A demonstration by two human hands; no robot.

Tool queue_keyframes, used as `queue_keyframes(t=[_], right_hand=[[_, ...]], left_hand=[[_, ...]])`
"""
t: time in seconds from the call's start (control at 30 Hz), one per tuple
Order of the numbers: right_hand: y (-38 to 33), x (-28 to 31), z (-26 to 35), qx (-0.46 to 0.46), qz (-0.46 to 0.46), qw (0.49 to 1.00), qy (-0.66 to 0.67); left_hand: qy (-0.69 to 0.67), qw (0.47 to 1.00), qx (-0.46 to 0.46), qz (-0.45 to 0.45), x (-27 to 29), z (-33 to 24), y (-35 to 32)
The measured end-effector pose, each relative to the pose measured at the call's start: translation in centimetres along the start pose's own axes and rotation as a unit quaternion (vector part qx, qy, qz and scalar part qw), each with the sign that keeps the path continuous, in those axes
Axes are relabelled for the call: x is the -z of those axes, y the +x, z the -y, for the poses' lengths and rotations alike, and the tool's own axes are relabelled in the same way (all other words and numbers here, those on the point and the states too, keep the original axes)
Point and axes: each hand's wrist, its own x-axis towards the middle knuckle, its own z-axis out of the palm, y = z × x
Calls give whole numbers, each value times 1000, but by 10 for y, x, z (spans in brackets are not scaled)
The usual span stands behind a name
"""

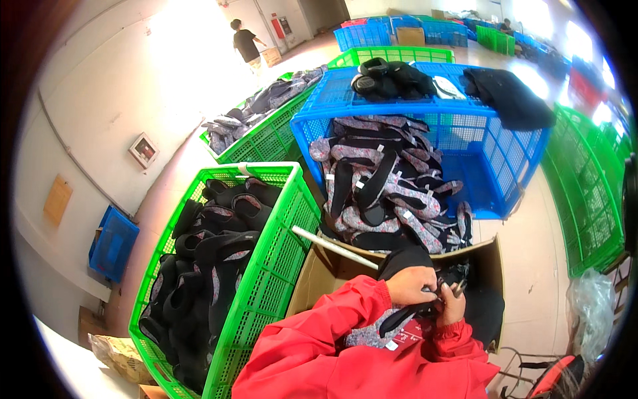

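The left hand [411,286] is holding, with narrowly bent fingers, the black edge of a patterned slipper [373,334], which is resting between the red sleeves [319,332]. The right hand [453,306] is bending its fingers just beside; what it is gripping, I cannot tell. Beyond the cardboard box [493,266], many similar slippers [379,183] are spilling from a blue crate [512,153].

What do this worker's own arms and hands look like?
Both are human arms, in loose, wrinkled, bright red sleeves. The left sleeve shows long folds and narrows at the wrist; the right sleeve is gathered at its cuff. No cables or markings show on either. The left hand and right hand are ungloved, with fingers partly hidden.
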Motion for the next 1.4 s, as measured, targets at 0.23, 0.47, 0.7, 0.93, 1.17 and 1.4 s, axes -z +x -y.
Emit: queue_keyframes(t=[0.23, 0.47, 0.7, 0.93, 1.17, 1.4], right_hand=[[5, -1, 17, 63, 39, 997, -16], [7, -10, 33, -8, 5, 998, -59], [1, 17, 40, -38, 12, 999, -36], [-15, 29, 41, -47, 133, 985, -103], [-18, 20, 36, -94, 246, 954, -146], [-15, 10, 36, -92, 292, 942, -136]], left_hand=[[-124, 989, 24, 71, 4, 14, 21], [-175, 970, 56, 161, 32, 15, 26], [-367, 866, 308, 143, 32, 12, 24], [-375, 871, 310, 73, 23, 30, 12], [-402, 849, 335, 70, 22, 29, 15], [-406, 834, 366, 71, 22, 27, 16]])
